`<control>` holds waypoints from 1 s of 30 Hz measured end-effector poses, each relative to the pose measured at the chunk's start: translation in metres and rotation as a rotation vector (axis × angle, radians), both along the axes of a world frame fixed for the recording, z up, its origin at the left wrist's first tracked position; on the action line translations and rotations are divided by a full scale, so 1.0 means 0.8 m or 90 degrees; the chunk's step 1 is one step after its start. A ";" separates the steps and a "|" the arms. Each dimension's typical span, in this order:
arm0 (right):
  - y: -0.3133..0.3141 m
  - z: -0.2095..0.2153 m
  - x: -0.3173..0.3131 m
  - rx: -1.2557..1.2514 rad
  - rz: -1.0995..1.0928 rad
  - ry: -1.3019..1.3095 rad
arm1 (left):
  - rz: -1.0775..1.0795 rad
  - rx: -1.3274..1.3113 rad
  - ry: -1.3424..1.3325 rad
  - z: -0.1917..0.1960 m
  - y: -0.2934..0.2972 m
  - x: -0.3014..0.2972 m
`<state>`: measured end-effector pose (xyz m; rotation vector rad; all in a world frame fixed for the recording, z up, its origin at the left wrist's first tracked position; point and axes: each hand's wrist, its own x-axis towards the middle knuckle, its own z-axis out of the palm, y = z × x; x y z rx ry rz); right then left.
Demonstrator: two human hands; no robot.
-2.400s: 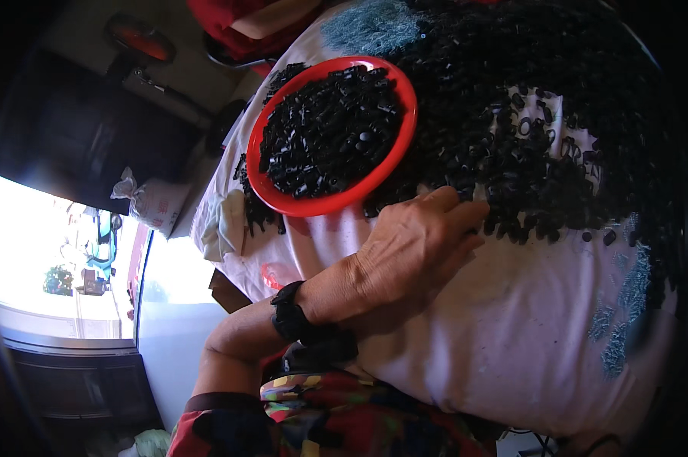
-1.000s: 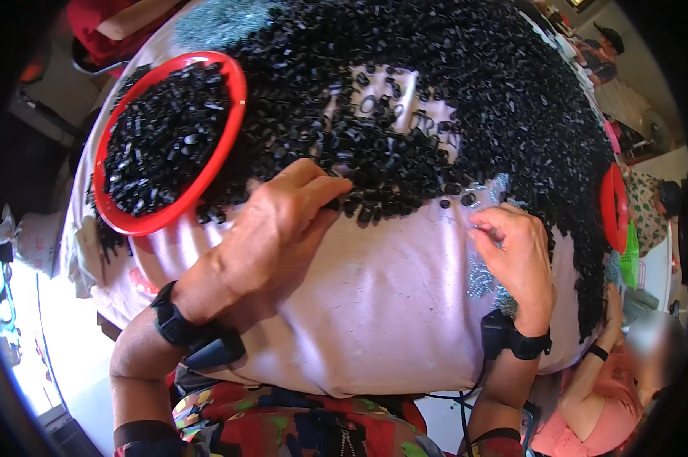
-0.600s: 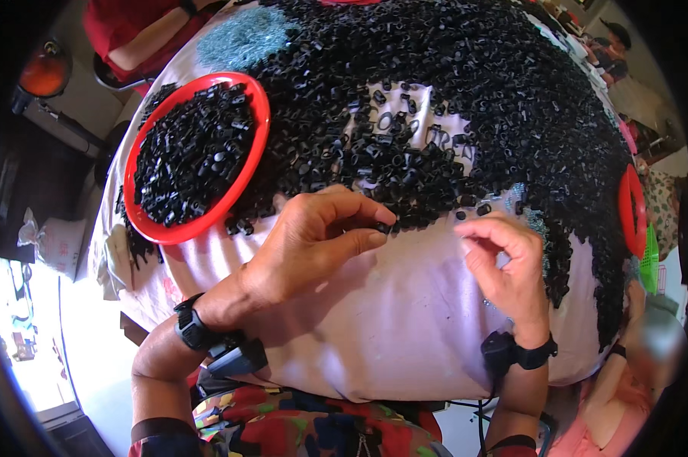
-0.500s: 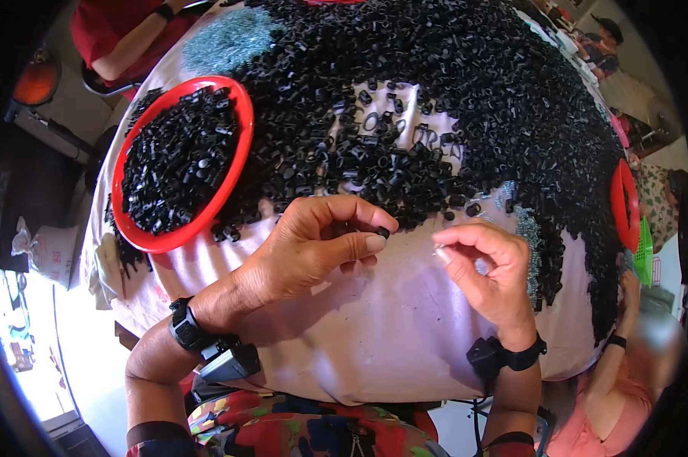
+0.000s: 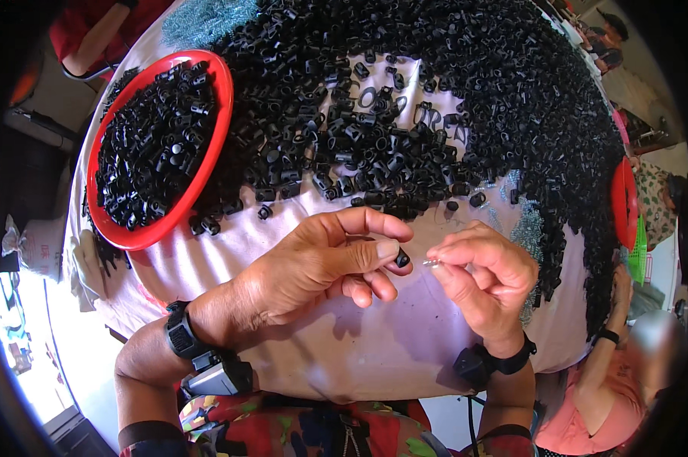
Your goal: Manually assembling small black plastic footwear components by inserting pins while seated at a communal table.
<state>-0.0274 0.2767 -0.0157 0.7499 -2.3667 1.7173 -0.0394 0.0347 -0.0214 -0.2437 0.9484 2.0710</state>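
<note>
Near the middle of the table, my left hand (image 5: 313, 263) pinches a small black plastic cord lock piece (image 5: 402, 260) between thumb and forefinger. Its hollow end faces right. My right hand (image 5: 485, 278), closed at the fingertips, holds a tiny silvery metal spring (image 5: 431, 263). A short gap separates the spring from the black piece. Beyond both hands spreads a wide heap of similar black plastic pieces (image 5: 374, 152). Beside my right hand lies a strip of small bluish-silver springs (image 5: 527, 228).
A red-rimmed round tray (image 5: 226, 107) full of black pieces sits on the left. More springs (image 5: 207, 23) are piled at the far left. Pale cloth (image 5: 344, 358) covers the table. One person in red (image 5: 92, 38) sits far left, another in pink (image 5: 603, 404) at right.
My left hand has tilted the black piece, so its open end shows, and moved it slightly right and nearer. My right hand has brought the spring slightly closer to it.
</note>
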 end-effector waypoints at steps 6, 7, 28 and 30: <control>-0.008 -0.001 0.004 0.048 0.011 0.086 | 0.003 0.018 -0.032 -0.006 0.008 0.004; -0.009 -0.001 0.005 0.064 -0.006 0.092 | 0.008 0.028 -0.031 -0.007 0.008 0.004; -0.011 -0.009 0.002 0.114 0.021 0.178 | -0.091 -0.002 0.084 -0.013 0.003 0.006; -0.012 -0.007 0.001 0.109 0.016 0.163 | -0.086 0.006 0.081 -0.015 0.002 0.004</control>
